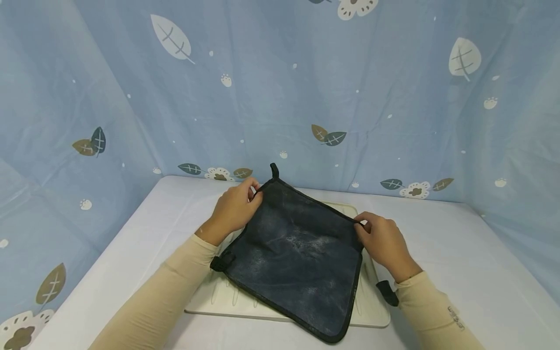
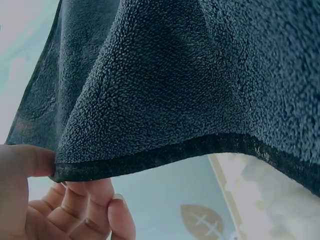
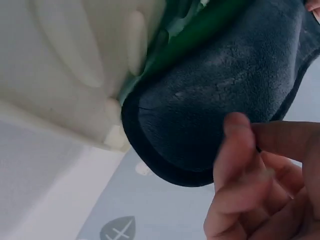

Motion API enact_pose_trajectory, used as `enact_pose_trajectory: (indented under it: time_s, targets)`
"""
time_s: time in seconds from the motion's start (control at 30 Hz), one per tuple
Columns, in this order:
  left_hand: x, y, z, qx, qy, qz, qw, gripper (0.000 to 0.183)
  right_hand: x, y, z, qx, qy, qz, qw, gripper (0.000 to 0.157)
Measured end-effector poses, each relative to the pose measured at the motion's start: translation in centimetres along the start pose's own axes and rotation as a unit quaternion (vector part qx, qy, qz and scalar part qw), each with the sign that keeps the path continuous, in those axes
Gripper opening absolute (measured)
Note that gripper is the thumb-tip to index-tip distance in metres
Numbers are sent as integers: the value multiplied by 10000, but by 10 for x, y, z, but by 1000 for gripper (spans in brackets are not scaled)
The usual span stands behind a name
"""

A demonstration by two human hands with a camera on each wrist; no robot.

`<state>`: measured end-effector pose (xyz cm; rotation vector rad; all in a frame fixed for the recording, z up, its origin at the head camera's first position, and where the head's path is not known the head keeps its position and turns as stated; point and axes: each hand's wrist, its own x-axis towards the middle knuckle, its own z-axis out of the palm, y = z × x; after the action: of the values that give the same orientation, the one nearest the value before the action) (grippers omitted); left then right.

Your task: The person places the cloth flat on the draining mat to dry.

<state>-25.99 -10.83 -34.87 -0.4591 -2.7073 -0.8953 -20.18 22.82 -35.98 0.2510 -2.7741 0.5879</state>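
Note:
A dark blue-grey towel with black edging hangs slanted over a cream ridged tray. At its upper left edge my left hand pinches the binding, just below a corner with a black hanging loop. The left wrist view shows the towel's fluffy pile, thumb on one side of the binding and fingers beneath. My right hand pinches the edge near the right corner. In the right wrist view that rounded corner droops beside blurred fingers. Most of the tray lies hidden behind the towel.
Something green shows between towel and tray in the right wrist view. The tray stands on a white-covered table. A blue curtain with leaf and flower prints hangs behind and at both sides.

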Motion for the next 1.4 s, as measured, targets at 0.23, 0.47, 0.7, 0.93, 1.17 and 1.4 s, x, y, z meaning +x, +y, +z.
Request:
enact_pose_trajectory:
  time_s: [0.23, 0.47, 0.7, 0.93, 1.17, 1.4]
  targets:
    - [1, -4, -2, 46, -92, -214, 9997, 18, 2, 2, 5, 123, 383, -249, 9989, 17]
    - [3, -11, -3, 117, -227, -308, 9992, 21, 1, 2, 11, 336, 237, -383, 9984, 31]
    - [6, -18, -6, 248, -512, -586, 9967, 21, 0, 1, 14, 304, -366, -287, 9985, 52]
    - [6, -25, -5, 466, -886, -879, 9911, 18, -1, 2, 17, 375, -1270, -574, 9895, 76]
    - [6, -33, -1, 781, -1504, -1102, 9794, 19, -4, 5, 21, 446, -2003, -776, 9756, 86]
    - [3, -38, 1, 909, -1775, -1033, 9745, 17, -6, 3, 20, 335, -2256, -694, 9712, 84]
